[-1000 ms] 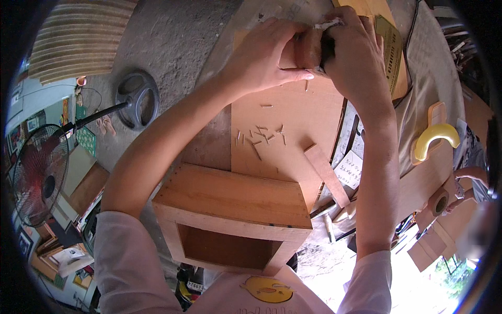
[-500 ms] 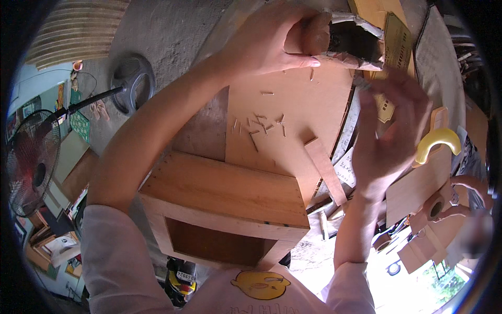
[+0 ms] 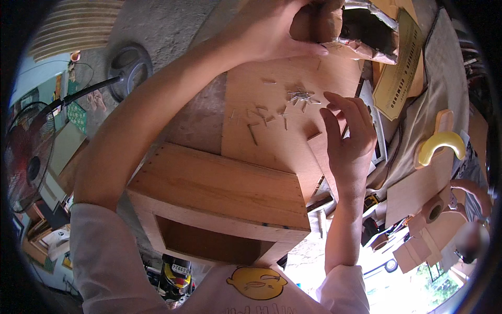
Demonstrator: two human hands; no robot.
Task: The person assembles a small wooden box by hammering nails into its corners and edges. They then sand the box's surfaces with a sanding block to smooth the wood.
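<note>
At the top, my left hand (image 3: 285, 39) grips the side of a torn cardboard box (image 3: 330, 23). Its thumb lies along the near side and its other fingers are mostly hidden. The box's ragged opening faces right, with a dark inside. My right hand (image 3: 353, 125) is over the right part of a thin wooden board (image 3: 246, 94), fingers curved and apart, holding nothing visible. Just left of its fingertips is a small heap of shiny nails (image 3: 301, 97). Several more nails (image 3: 253, 133) lie scattered on the board. A wooden cabinet frame (image 3: 225, 191) with a rectangular opening stands closest to me.
A wood strip (image 3: 324, 157) lies partly under my right wrist. At right are a yellow sign plate (image 3: 400, 68), a yellow curved piece (image 3: 441, 145) on wood and cardboard pieces (image 3: 423, 246). Another person's arm (image 3: 473, 193) shows far right. A fan (image 3: 31, 162) stands left.
My right hand has moved left from beside the box to over the board. A heap of nails now lies where there was none. The box in my left hand has shifted slightly right and up.
</note>
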